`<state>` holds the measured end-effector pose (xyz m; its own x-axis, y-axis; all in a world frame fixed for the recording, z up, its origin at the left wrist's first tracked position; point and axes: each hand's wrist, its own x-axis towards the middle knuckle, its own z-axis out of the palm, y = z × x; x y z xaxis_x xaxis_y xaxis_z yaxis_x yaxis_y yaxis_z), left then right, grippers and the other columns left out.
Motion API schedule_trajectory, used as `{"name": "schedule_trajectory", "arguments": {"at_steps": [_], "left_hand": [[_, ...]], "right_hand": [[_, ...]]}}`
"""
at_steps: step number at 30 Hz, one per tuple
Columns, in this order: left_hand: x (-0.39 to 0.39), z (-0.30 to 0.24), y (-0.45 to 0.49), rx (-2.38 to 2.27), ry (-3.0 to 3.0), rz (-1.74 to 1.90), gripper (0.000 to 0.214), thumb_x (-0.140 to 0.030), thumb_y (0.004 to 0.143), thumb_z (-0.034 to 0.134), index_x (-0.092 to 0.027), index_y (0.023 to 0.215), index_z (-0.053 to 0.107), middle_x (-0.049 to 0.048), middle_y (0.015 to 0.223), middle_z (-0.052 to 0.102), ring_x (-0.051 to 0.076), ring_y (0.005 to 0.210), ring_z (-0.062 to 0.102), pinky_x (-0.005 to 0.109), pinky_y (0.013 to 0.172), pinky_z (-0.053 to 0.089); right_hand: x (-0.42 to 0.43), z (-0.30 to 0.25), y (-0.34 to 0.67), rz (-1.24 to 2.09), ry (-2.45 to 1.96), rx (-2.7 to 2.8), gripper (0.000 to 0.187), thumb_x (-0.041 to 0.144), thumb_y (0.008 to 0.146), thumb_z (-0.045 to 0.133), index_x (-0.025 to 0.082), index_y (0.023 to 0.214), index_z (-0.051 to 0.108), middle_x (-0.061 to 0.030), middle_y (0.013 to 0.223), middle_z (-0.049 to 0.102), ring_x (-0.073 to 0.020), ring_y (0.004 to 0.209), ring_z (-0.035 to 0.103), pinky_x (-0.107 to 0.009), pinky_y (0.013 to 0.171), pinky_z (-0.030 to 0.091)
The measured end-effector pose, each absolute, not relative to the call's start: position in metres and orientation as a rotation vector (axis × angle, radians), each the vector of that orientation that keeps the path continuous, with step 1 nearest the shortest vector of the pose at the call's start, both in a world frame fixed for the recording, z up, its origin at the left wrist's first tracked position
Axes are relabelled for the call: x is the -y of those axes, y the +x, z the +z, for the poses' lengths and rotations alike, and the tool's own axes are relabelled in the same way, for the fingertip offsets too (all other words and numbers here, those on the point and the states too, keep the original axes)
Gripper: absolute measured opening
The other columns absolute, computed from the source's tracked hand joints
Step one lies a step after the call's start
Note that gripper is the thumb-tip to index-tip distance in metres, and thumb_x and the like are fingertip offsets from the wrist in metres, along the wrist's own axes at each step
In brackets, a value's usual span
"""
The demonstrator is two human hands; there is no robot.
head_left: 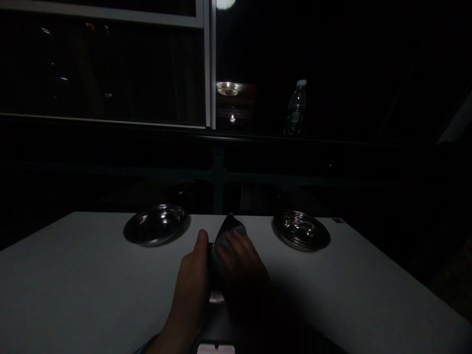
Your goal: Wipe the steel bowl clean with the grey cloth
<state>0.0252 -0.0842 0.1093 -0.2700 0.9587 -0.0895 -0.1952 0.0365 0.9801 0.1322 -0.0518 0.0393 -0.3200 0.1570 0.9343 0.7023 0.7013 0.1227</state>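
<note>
Grey cloth sits within the grip of the right hand, its fingers bent over the near face and pressing the fabric. From there the cloth rises to a dark, pointed fold beyond the fingertips, while its lower part sinks into shadow between the 2 hands. Just left of it, a dark object shows as a narrow strip between cloth and left hand; its full shape is too dim to tell. The left thumb points up along that object's left side, but the left fingers are hidden, so I cannot tell how firmly they close on it.

Both hands are near the middle of a white table. Towards its far edge, 1 shiny metal dish lies to the left of the hands and a round metal piece to the right, both well apart from the grip. The right-hand piece has several close rims, and whether it is 1 dish or a stack is unclear. Beyond the table, a clear bottle with a white cap stands upright beside the dark window.
</note>
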Motion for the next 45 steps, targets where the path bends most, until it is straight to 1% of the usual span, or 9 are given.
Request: {"name": "schedule_trajectory", "arguments": {"at_steps": [4,9,15,20,23,28,36,41,45], "left_hand": [[0.086,0.113,0.024,-1.315,1.01,1.416,0.054,-0.061,0.073,0.046,-0.019,0.04,0.047,-0.001,0.037,0.045,0.012,0.038,0.043,0.023,0.039,0.032],[0.091,0.117,0.03,-1.278,0.981,1.429,0.051,-0.052,0.071,0.056,-0.019,0.036,0.042,-0.003,0.035,0.039,0.009,0.035,0.033,0.022,0.035,0.024],[0.087,0.109,0.029,-1.235,0.972,1.478,0.046,-0.048,0.065,0.065,-0.018,0.036,0.044,-0.0041,0.036,0.039,0.008,0.035,0.032,0.02,0.033,0.023],[0.085,0.109,0.027,-1.229,0.96,1.48,0.043,-0.046,0.064,0.067,-0.016,0.037,0.049,-0.0025,0.035,0.044,0.008,0.034,0.039,0.019,0.035,0.031],[0.082,0.115,0.022,-1.187,0.83,1.451,0.037,-0.044,0.067,0.065,-0.015,0.045,0.056,-0.0001,0.04,0.053,0.011,0.037,0.047,0.02,0.039,0.039],[0.074,0.128,0.011,-1.011,0.573,1.521,0.019,-0.034,0.076,0.059,-0.017,0.081,0.067,0.0013,0.06,0.067,0.016,0.053,0.063,0.025,0.049,0.05],[0.069,0.14,0.008,-0.803,0.389,1.577,0.021,-0.021,0.086,0.045,-0.018,0.08,0.064,-0.0006,0.065,0.07,0.013,0.052,0.064,0.021,0.048,0.051],[0.069,0.136,0.009,-0.757,0.355,1.519,0.016,-0.02,0.084,0.049,-0.017,0.08,0.064,0.0007,0.065,0.071,0.013,0.053,0.065,0.022,0.05,0.052],[0.066,0.134,0.006,-0.708,0.383,1.533,0.015,-0.018,0.083,0.049,-0.018,0.087,0.064,0.0007,0.07,0.071,0.016,0.063,0.067,0.024,0.058,0.054]], "right_hand": [[0.052,0.04,0.134,-0.665,-0.645,1.876,0.032,0.024,0.088,0.043,0.02,0.119,0.046,-0.0087,0.126,0.049,-0.0239,0.125,0.037,-0.048,0.099,0.038],[0.046,0.059,0.151,-0.354,-0.796,1.819,0.038,0.022,0.091,0.027,0.014,0.126,0.039,-0.0148,0.13,0.044,-0.0221,0.123,0.041,-0.043,0.092,0.048],[0.044,0.053,0.143,-0.606,-0.59,1.821,0.033,0.025,0.089,0.037,0.019,0.12,0.047,-0.0104,0.125,0.05,-0.0239,0.122,0.04,-0.048,0.098,0.04],[0.041,0.068,0.164,-0.08,-0.792,1.722,0.037,0.022,0.092,0.027,0.018,0.122,0.048,-0.0086,0.127,0.049,-0.0168,0.12,0.044,-0.037,0.096,0.044],[0.034,0.075,0.177,0.144,-0.838,1.63,0.035,0.024,0.091,0.031,0.02,0.12,0.051,-0.0056,0.126,0.053,-0.0153,0.118,0.047,-0.034,0.097,0.044],[0.027,0.074,0.18,0.293,-0.789,1.515,0.035,0.029,0.091,0.035,0.022,0.122,0.051,-0.0049,0.124,0.055,-0.0177,0.114,0.051,-0.036,0.094,0.046],[0.038,0.068,0.17,0.093,-0.792,1.532,0.039,0.028,0.092,0.033,0.023,0.129,0.045,-0.0041,0.136,0.042,-0.0192,0.123,0.041,-0.038,0.097,0.044],[0.034,0.079,0.18,0.153,-0.806,1.573,0.037,0.027,0.092,0.033,0.023,0.126,0.047,-0.0048,0.127,0.052,-0.0189,0.117,0.048,-0.038,0.095,0.046],[0.045,0.069,0.167,-0.189,-0.786,1.654,0.041,0.024,0.092,0.027,0.022,0.131,0.038,-0.0069,0.141,0.033,-0.022,0.128,0.034,-0.041,0.096,0.044]]}}
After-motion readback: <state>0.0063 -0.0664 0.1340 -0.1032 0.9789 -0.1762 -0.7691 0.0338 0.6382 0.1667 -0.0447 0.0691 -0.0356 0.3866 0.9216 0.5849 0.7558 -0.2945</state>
